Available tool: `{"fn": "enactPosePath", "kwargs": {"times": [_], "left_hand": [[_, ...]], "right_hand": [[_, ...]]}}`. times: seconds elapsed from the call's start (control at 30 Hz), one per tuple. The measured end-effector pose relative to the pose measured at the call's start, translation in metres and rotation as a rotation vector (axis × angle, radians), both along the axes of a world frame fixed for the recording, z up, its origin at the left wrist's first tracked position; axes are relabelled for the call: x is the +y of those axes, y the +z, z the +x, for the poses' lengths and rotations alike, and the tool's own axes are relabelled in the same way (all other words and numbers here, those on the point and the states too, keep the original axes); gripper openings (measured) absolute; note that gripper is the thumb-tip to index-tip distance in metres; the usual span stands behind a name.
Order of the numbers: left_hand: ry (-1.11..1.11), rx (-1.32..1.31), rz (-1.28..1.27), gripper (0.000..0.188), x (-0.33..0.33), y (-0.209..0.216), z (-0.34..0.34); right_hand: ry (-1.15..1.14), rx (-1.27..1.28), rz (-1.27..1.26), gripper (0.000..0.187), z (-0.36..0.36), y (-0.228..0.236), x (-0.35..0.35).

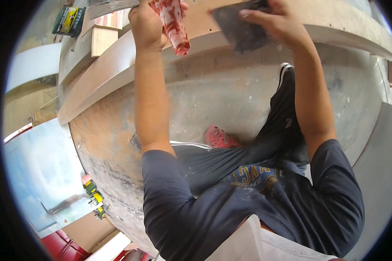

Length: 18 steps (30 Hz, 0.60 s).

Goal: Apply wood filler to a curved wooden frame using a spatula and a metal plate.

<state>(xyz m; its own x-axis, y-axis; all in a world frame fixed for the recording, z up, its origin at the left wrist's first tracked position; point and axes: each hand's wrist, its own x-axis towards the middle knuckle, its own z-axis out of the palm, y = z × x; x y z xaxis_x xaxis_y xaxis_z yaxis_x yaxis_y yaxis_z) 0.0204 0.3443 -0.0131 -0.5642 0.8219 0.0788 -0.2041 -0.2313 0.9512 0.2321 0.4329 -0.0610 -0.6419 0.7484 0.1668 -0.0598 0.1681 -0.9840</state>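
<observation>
While the left hand (148, 28)'s fingers curled round a red-smeared white piece (173, 27), long axis bodyward, the right hand (281, 21) pinched a dark plate (237, 30), thumb uppermost, to its right.

2 things bear readable lettering. Pale capitals run along the dark edge of the green-and-yellow package (68, 21) at the far left. Large gold-and-blue letters, with smaller print beside them, stand on the chest of the dark shirt (265, 206), near. Markings on the small green-and-yellow containers (96, 199), left, are too small to read.
</observation>
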Motion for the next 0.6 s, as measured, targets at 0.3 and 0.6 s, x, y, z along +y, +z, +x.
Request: {"fn": "enactPosePath", "kwargs": {"times": [0.3, 0.6], "left_hand": [[-0.486, -0.192, -0.383, 0.048, -0.029, -0.009, -0.006], [-0.541, -0.344, -0.29, 0.044, -0.027, -0.004, 0.009]], "right_hand": [[-0.38, 0.377, 0.456, 0.022, -0.001, 0.001, 0.01], [-0.409, 0.291, 0.939, 0.031, -0.014, 0.013, 0.0]]}}
